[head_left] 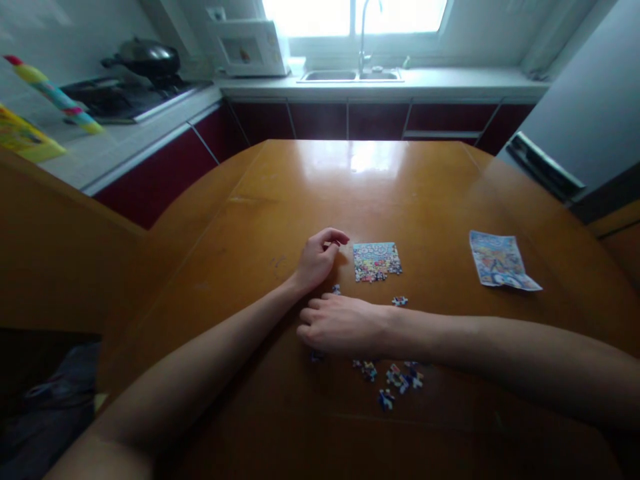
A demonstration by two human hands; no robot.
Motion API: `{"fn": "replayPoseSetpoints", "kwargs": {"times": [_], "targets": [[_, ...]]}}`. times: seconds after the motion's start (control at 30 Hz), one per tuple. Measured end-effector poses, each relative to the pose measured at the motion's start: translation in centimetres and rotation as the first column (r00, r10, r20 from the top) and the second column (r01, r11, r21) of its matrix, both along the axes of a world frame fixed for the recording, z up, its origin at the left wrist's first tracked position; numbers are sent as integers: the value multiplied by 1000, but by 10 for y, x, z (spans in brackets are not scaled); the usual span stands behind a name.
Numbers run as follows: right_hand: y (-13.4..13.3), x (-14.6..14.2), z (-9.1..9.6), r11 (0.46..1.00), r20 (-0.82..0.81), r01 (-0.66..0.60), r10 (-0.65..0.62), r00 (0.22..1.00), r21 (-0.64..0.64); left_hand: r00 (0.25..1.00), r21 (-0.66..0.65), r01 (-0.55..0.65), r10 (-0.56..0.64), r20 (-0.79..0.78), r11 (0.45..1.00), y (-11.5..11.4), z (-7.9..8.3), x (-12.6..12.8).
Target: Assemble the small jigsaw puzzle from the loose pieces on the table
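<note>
A partly assembled jigsaw puzzle [376,260] lies flat on the wooden table, its lower right edge uneven. Just left of it rests my left hand [317,259], fingers loosely bent with thumb and forefinger apart; nothing shows in it. My right hand [343,327] is palm down below, fingers curled toward the tabletop and their tips hidden. Whether it holds a piece cannot be seen. One puzzle piece [337,289] lies between the hands, and another loose piece [399,301] sits above my right wrist. Several more loose pieces [397,378] are scattered below that forearm.
A creased picture sheet [503,260] lies on the right of the table [240,227]. Beyond stand a counter with a sink [330,76], a microwave [250,48], and a stove with a black pan [150,59]. A fridge [585,100] is at right.
</note>
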State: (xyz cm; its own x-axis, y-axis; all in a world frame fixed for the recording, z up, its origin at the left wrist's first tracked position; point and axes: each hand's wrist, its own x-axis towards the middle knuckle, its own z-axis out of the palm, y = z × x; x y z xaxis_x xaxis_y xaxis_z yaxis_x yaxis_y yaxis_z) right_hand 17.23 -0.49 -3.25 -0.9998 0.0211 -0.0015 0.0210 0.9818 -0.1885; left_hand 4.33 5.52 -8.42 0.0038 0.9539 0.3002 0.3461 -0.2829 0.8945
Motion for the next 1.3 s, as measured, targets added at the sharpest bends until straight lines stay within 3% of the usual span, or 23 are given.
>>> {"fn": "replayPoseSetpoints", "kwargs": {"times": [0.1, 0.2, 0.3, 0.37, 0.43, 0.5, 0.6, 0.7, 0.77, 0.83, 1.03, 1.17, 1.3], "targets": [[-1, 4, 3, 998, -39, 1, -3, 999, -59, 1000, -5, 0, 0, -2, 1000, 0, 0, 0], [0, 17, 7, 980, -78, 19, -35, 996, -196, 1000, -7, 2, -2, -5, 1000, 0, 0, -1], [3, 41, 4, 925, -190, 111, -190, 963, -365, 1000, 5, 15, -15, -20, 1000, -1, 0, 0], [8, 61, -4, 834, -289, 180, -371, 882, -521, 999, 15, 35, -35, -42, 999, -1, 0, 0], [15, 82, -16, 719, -355, 274, -592, 724, -639, 996, 28, 57, -55, -75, 998, -3, -1, 1], [22, 102, -27, 575, -297, 381, -759, 580, -724, 990, 52, 72, -65, -126, 996, -4, -1, 1], [32, 127, -42, 404, -208, 466, -886, 415, -787, 972, 95, 104, -80, -221, 990, -6, -1, 1], [37, 141, -49, 320, -180, 458, -929, 323, -829, 953, 113, 151, -114, -282, 982, -8, 0, 1], [39, 145, -49, 330, -201, 479, -932, 301, -813, 944, 114, 171, -129, -303, 979, -9, 1, 1], [41, 146, -49, 383, -243, 530, -917, 315, -757, 931, 123, 196, -145, -336, 973, -9, 2, 2], [46, 145, -51, 571, -325, 563, -814, 481, -597, 823, 123, 388, -283, -492, 914, -15, 8, 4], [46, 143, -52, 624, -332, 555, -774, 539, -550, 732, 92, 494, -356, -581, 864, -19, 11, 5], [44, 141, -51, 664, -323, 564, -740, 590, -491, 650, 59, 524, -354, -673, 850, -20, 11, 5]]}}
